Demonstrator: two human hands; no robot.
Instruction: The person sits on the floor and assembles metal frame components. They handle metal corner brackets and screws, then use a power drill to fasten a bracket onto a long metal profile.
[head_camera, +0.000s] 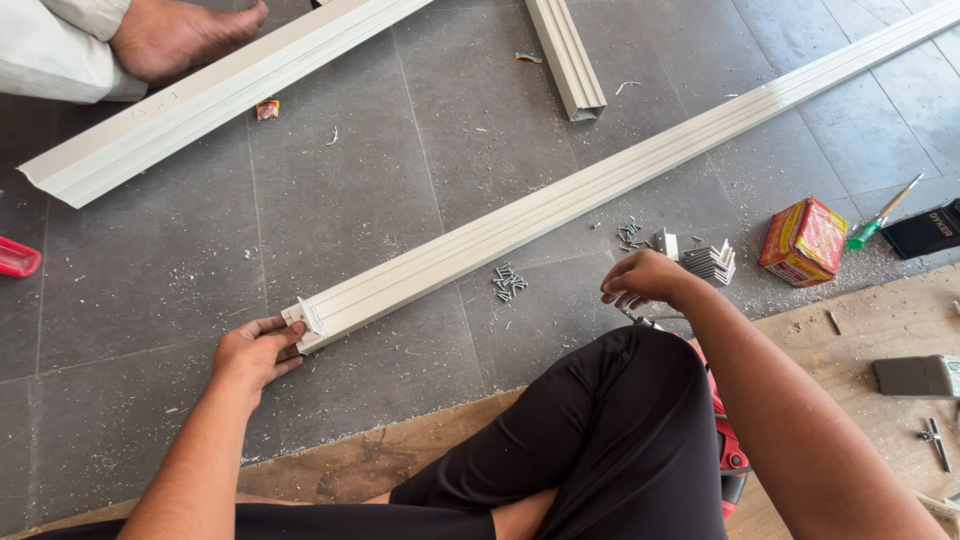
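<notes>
Fingers of the left hand (255, 352) curl loosely against the near end of the long rail (560, 195), touching its corner bracket (309, 315), not wrapped round it. From there the rail runs off across the grey floor (150, 260) toward 2 o'clock. At 3 o'clock of that end lies a screw pile (509, 282). Further right, the right hand (645, 280) hangs with fingertips pinched narrow; whether they hold anything cannot be told. Beyond it sit stacked brackets (712, 262), then a red box (804, 240).
</notes>
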